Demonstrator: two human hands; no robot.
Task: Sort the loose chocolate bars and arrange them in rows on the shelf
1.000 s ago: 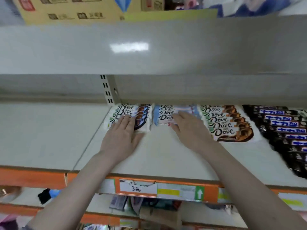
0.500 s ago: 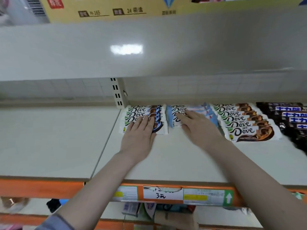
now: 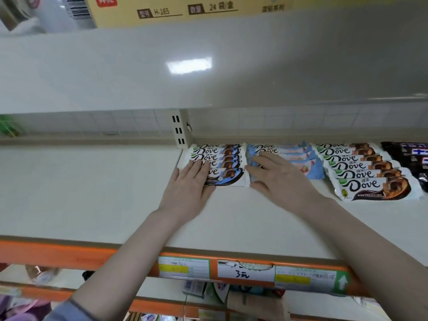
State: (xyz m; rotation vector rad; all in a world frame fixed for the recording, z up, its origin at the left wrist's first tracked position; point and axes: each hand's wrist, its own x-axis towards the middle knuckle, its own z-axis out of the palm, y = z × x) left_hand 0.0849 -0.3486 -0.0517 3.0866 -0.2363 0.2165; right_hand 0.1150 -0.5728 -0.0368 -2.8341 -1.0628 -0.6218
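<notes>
Rows of Dove chocolate bars lie at the back of the white shelf. My left hand rests flat, fingers straight, on the left row of white-and-blue bars. On the front left of the light-blue row my right hand lies with its fingers spread. To the right is a white-and-brown Dove row, then a row of black bars at the frame edge.
A shelf board overhangs close above, with a yellow carton on it. An upright slotted post stands at the back. The front edge carries an orange rail with price labels. Lower shelves hold assorted goods.
The view has shifted, so the rows sit further right in frame. My hands stay on the same two rows; the right hand now spreads wider over the light-blue bars.
</notes>
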